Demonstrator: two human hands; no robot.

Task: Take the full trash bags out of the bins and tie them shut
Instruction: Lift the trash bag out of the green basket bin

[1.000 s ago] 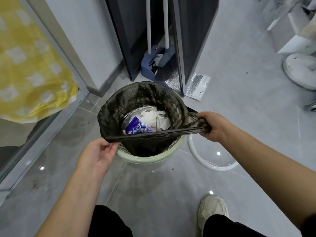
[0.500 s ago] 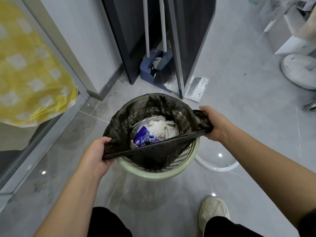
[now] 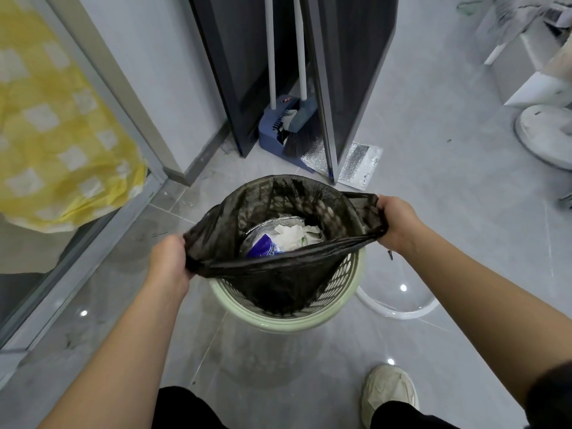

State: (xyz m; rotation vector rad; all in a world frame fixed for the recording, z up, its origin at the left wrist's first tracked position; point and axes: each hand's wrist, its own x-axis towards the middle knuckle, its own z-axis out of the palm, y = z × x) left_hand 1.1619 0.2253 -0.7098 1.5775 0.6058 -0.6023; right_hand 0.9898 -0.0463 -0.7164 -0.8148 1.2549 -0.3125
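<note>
A black trash bag (image 3: 272, 274) sits in a pale green lattice bin (image 3: 340, 292) on the grey floor. Its mouth is pulled up above the bin's rim and stretched wide. My left hand (image 3: 168, 261) grips the bag's rim on the left side. At the right side my right hand (image 3: 394, 222) grips a bunched part of the rim. Inside the bag lie white crumpled paper (image 3: 291, 236), a blue wrapper (image 3: 263, 247) and a piece of foil.
A blue dustpan and broom (image 3: 288, 125) stand against a dark cabinet (image 3: 346, 72) behind the bin. Silver foil sheet (image 3: 359, 164) lies by it. A yellow checked cloth (image 3: 55, 125) hangs left. A white fan base (image 3: 544, 131) is far right, a white hoop (image 3: 396, 311) beside the bin.
Both hands have lifted the bag's rim off the bin and gathered more of it in their fingers. The bin now shows more of its green lattice wall below the bag.
</note>
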